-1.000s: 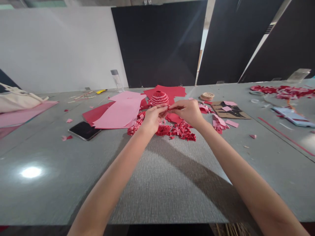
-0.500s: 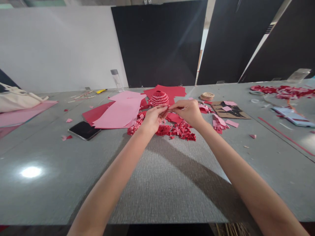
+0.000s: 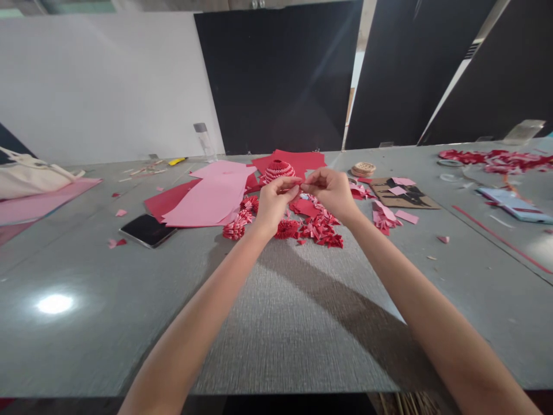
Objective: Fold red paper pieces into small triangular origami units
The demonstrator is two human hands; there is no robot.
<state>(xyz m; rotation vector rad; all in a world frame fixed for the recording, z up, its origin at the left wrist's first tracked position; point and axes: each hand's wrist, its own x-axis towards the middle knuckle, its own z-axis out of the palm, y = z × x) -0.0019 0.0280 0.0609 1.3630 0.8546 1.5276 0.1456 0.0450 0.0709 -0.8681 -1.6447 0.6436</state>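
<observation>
My left hand (image 3: 276, 200) and my right hand (image 3: 330, 191) meet above the middle of the table, fingertips pinched close together. Between them is a small red piece of paper (image 3: 301, 185), mostly covered by the fingers. Just behind stands a round red-and-pink ball of folded paper (image 3: 279, 169), its lower part hidden by my left hand. Below the hands lie a heap of small folded red paper pieces (image 3: 322, 229), a red pleated paper piece (image 3: 287, 229) and a red-and-pink chain of folded paper (image 3: 237, 227).
Pink sheets (image 3: 207, 199) and a black phone (image 3: 147, 230) lie to the left. A clear bottle (image 3: 204, 141) stands at the back. On the right are a round wooden stack (image 3: 363, 169), a cardboard piece (image 3: 421, 199) and a light-blue phone (image 3: 516, 206).
My hands have drawn slightly apart at the fingertips, and my right hand has turned and shifted a little. The small red paper stays between them. Things on the table have not moved.
</observation>
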